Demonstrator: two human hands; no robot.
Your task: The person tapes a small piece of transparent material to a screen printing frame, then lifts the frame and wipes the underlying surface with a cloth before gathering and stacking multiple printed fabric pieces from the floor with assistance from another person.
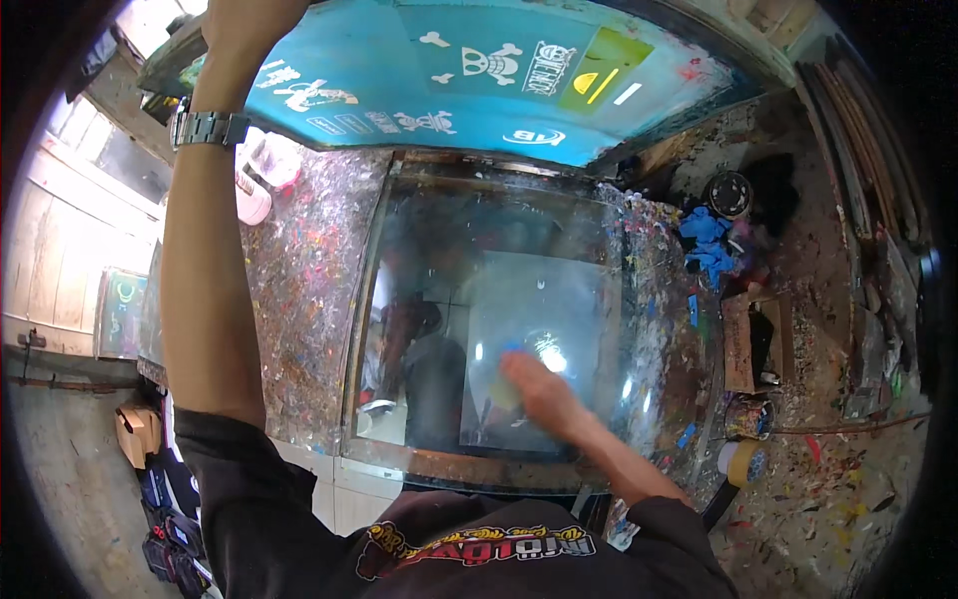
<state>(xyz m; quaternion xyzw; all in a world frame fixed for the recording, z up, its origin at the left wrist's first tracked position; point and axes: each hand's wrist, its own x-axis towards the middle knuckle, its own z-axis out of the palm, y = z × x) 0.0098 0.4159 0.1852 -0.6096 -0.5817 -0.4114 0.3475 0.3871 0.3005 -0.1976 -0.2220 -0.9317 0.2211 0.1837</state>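
A teal screen-printing frame (494, 67) with white skull and lettering stencils stands raised and tilted above the far side of a glass-topped table (419, 247). My left arm, with a metal watch (209, 129) at the wrist, reaches up to the frame's left part. My left hand (251, 22) is cut off by the top edge, so its fingers are hidden. On the glass lies a pale rectangular sheet (569, 299). My right hand (528, 378) is low over the sheet, blurred, with something small and blue near its fingertips; its grip is unclear.
A pink-white bottle (253, 198) stands left of the glass on the paint-spattered table. To the right are a crumpled blue cloth (705, 239), an open cardboard box (756, 341), a paint-stained can (751, 417) and tape rolls (746, 462). Long boards (861, 150) lean at far right.
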